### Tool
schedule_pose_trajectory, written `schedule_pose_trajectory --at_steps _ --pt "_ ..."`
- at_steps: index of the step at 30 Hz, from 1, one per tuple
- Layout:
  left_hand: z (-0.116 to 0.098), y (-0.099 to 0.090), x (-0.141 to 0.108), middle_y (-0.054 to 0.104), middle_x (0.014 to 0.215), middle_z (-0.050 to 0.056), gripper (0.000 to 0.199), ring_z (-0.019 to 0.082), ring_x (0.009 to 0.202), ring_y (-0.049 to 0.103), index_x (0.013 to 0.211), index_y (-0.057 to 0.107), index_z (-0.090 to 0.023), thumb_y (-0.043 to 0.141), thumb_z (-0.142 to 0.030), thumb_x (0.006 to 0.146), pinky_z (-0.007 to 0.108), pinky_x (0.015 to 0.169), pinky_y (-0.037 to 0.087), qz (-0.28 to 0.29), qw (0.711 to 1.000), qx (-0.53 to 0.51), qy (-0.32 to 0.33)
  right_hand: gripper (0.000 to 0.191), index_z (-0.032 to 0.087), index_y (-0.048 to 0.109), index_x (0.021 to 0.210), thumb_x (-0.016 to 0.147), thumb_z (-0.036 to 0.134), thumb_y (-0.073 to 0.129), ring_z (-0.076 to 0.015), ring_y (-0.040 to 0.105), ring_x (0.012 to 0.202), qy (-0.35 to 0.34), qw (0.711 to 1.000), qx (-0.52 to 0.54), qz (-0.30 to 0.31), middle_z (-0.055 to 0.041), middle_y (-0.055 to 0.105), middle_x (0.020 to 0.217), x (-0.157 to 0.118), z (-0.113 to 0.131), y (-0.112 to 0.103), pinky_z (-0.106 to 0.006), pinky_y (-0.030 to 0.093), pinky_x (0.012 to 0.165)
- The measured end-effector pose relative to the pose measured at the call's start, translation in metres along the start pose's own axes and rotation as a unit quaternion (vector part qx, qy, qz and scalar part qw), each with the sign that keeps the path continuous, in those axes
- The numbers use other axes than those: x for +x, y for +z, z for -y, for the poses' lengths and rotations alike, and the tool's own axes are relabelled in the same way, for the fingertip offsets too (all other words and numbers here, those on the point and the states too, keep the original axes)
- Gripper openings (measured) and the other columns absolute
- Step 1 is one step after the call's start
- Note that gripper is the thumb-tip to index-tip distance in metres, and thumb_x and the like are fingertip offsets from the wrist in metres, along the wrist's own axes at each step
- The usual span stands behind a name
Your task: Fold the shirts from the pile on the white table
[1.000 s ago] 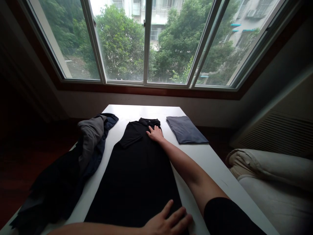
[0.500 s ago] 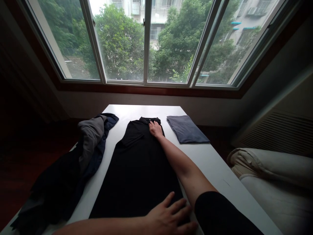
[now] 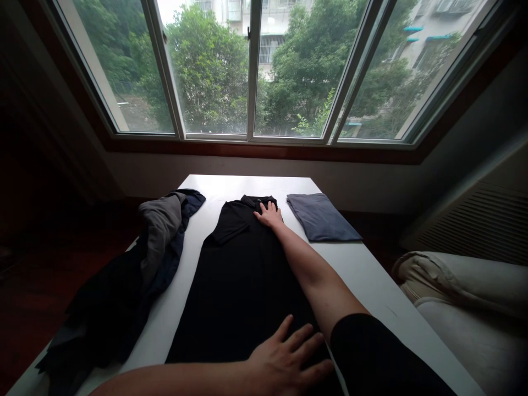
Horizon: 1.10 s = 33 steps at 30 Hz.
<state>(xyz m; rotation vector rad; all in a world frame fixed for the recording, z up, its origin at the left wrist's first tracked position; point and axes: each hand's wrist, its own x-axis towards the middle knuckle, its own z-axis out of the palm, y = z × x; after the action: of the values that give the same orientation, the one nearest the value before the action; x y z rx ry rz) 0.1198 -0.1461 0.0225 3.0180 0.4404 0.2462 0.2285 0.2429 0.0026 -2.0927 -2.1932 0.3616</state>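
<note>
bare white table (image 3: 188, 264) lies open between clothes pile (image 3: 159, 242) and black shirt (image 3: 239, 291); right arm (image 3: 317, 272) bars the shirt's other edge.

No readable text, label, brand, number or sign on anything in view

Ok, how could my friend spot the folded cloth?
Under the wide window stands a white table. Near its far right corner, just right of the black shirt, lies a grey-blue folded cloth. It's a neat, flat packet, while the clothes heaped on the left are rumpled.
</note>
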Motion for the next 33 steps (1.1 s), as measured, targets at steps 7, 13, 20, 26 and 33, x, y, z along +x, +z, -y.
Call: schedule_pose_trajectory --at_steps 7,13,20,26,33 --pt "0.011 -0.025 -0.012 0.035 0.169 0.009 0.066 0.032 0.157 0.029 0.162 0.037 -0.027 0.04 -0.061 0.106 0.059 0.125 0.028 -0.023 0.993 -0.097 -0.067 0.07 0.023 0.035 0.165 0.107 0.063 0.027 -0.0282 0.014 0.16 -0.015 0.998 0.029 -0.061 -0.0136 0.018 0.173 -0.009 -0.001 -0.001 -0.048 0.008 0.127" --pt "0.115 -0.055 -0.061 0.049 0.159 0.006 0.038 0.028 0.149 0.041 0.136 0.066 -0.027 0.057 -0.036 0.1 0.049 0.127 0.03 -0.129 0.937 -0.059 -0.321 0.053 0.021 0.053 0.153 0.109 0.046 0.035 -0.0236 0.03 0.153 -0.107 0.981 0.016 -0.162 -0.0107 0.036 0.167 -0.04 0.007 -0.006 -0.036 0.015 0.126" --pt "0.256 -0.06 -0.109 0.061 0.143 0.01 0.037 0.026 0.135 0.053 0.131 0.066 -0.018 0.053 -0.027 0.098 0.035 0.121 0.036 -0.172 0.815 -0.006 -0.554 0.071 0.023 0.035 0.164 0.106 0.064 0.037 -0.0289 0.01 0.161 -0.118 0.991 0.002 -0.057 -0.0123 0.014 0.174 -0.089 0.018 0.018 -0.047 0.011 0.128" --pt "0.311 -0.057 -0.089 0.068 0.132 0.011 0.05 0.026 0.125 0.06 0.144 0.056 -0.018 0.052 -0.039 0.099 0.031 0.107 0.045 -0.113 0.763 -0.062 -0.633 0.077 0.024 0.032 0.166 0.105 0.071 0.031 -0.028 0.004 0.162 -0.115 0.993 0.004 -0.03 -0.0129 0.009 0.175 -0.097 0.02 0.022 -0.049 0.006 0.129" --pt "0.347 -0.058 -0.065 0.073 0.125 0.009 0.063 0.024 0.116 0.067 0.149 0.05 -0.02 0.061 -0.035 0.089 0.027 0.092 0.049 -0.079 0.744 -0.1 -0.656 0.057 0.021 0.05 0.156 0.109 0.052 0.039 -0.0248 0.03 0.155 -0.162 0.98 0.032 -0.107 -0.0113 0.039 0.165 -0.104 0.015 0.019 -0.04 0.02 0.127"
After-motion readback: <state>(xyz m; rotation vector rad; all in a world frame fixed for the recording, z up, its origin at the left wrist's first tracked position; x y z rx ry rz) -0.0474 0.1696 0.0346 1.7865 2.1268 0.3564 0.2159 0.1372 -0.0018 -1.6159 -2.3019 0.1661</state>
